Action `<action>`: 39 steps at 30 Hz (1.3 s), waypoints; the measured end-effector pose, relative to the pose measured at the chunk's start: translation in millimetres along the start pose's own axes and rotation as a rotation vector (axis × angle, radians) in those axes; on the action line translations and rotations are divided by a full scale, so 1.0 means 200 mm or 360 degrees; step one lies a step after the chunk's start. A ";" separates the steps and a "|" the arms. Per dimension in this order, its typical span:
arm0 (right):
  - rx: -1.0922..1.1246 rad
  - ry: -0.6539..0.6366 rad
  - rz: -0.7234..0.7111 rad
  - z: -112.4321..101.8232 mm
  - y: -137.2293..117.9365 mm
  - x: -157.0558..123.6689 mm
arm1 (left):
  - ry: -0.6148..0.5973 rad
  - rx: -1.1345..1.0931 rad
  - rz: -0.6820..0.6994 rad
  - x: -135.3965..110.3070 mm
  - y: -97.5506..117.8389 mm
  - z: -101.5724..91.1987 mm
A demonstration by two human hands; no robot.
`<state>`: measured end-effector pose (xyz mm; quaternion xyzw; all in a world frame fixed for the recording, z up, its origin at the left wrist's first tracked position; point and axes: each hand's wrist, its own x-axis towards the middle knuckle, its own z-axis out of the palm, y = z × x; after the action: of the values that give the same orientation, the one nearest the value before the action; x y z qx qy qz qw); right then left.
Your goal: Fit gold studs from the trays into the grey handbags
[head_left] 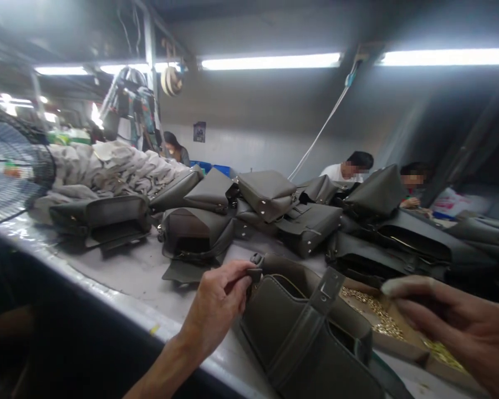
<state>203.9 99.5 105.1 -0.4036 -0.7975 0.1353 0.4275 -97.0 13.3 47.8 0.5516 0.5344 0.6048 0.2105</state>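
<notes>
A dark olive-grey handbag [311,360] lies at the table's near edge, its top partly open. My left hand [220,302] pinches a short strap end [254,272] at the bag's upper left corner, between thumb and fingers. Across the bag runs a wider strap with a metal fitting [329,287]. My right hand [461,327] is at the right, beside a cardboard box of small gold-coloured metal studs [378,316]. Its thumb and fingertips are drawn close together; anything held between them is too small or hidden to make out.
Several similar bags [266,191] are heaped across the table [137,271]. Pale cloth bundles [108,163] are piled at the back left, near a caged fan [14,166]. A white cord [320,136] hangs at the back. Other people [343,170] sit beyond the bags.
</notes>
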 end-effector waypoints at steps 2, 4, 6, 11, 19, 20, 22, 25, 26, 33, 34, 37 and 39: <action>0.0156 -0.0178 -0.0021 0.09 -0.22 0.10 | 0.0052 -0.0017 0.0031 0.00 0.01 0.00; 0.0394 -0.0271 0.0010 0.21 -0.39 0.17 | 0.0100 -0.0002 0.0104 -0.01 0.01 -0.01; 0.0637 -0.0325 -0.0016 0.32 -0.50 0.22 | 0.0120 0.0071 0.0248 -0.03 0.02 -0.02; 0.1135 -0.0613 0.0009 0.56 -0.55 0.24 | 0.0169 0.0138 0.0518 -0.08 -0.02 -0.03; 0.1274 -0.0530 0.0291 0.69 -0.47 0.10 | 0.0264 0.0002 0.0513 -0.10 -0.08 0.01; 0.1239 -0.0503 0.0296 0.69 -0.46 0.09 | 0.0278 0.0015 0.0516 -0.09 -0.09 0.02; 0.1189 -0.0493 0.0301 0.68 -0.45 0.09 | 0.0280 0.0031 0.0527 -0.09 -0.10 0.03; 0.1139 -0.0554 0.0274 0.67 -0.40 0.10 | 0.0278 0.0094 0.0583 -0.09 -0.12 0.04; 0.1131 -0.0604 0.0243 0.67 -0.38 0.11 | 0.0279 0.0135 0.0603 -0.09 -0.12 0.03; 0.1105 -0.0823 0.0152 0.66 -0.30 0.12 | -0.0022 0.0562 0.0821 -0.05 -0.08 -0.04; 0.1124 -0.0826 0.0169 0.66 -0.30 0.12 | -0.0069 0.0659 0.0859 -0.05 -0.08 -0.05; 0.1228 -0.0873 0.0235 0.65 -0.32 0.12 | -0.0130 0.0877 0.0906 -0.03 -0.06 -0.07; 0.1275 -0.0910 0.0227 0.65 -0.32 0.13 | -0.0152 0.0975 0.0919 -0.03 -0.05 -0.08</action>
<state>59.2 96.2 77.9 -0.2078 -0.7386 0.5653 0.3028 -112.7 5.3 39.5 0.7431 0.5028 0.4259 -0.1168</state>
